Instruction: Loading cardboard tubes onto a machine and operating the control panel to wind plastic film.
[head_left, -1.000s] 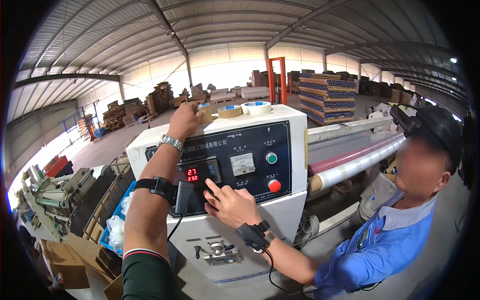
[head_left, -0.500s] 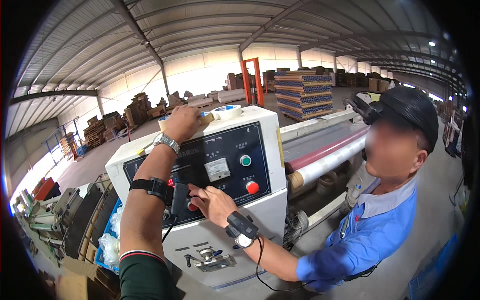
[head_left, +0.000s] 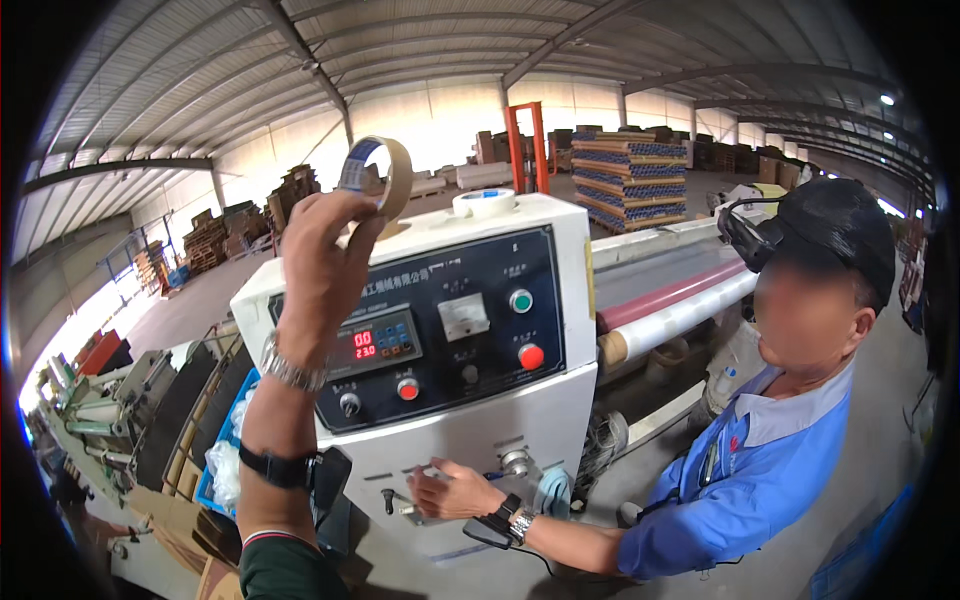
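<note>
My left hand, with a metal watch and a black strap on its arm, is raised in front of the machine's control cabinet. Its fingers are closed round the lower edge of a cream roll of tape, held upright with its blue-and-white inner core showing. A second, pale tape roll lies flat on the cabinet top. Behind my wrist is the dark control panel with a red digital counter. My right hand is out of view.
A co-worker in a blue shirt stands at the right; their hand is by the cabinet's lower front. A white film roll runs back from the cabinet. A blue crate with clear plastic stands left, cardboard below it.
My left hand has lifted a roll of tape off the cabinet top and turned it upright. The co-worker's hand has moved down from the panel buttons. The view has shifted slightly.
</note>
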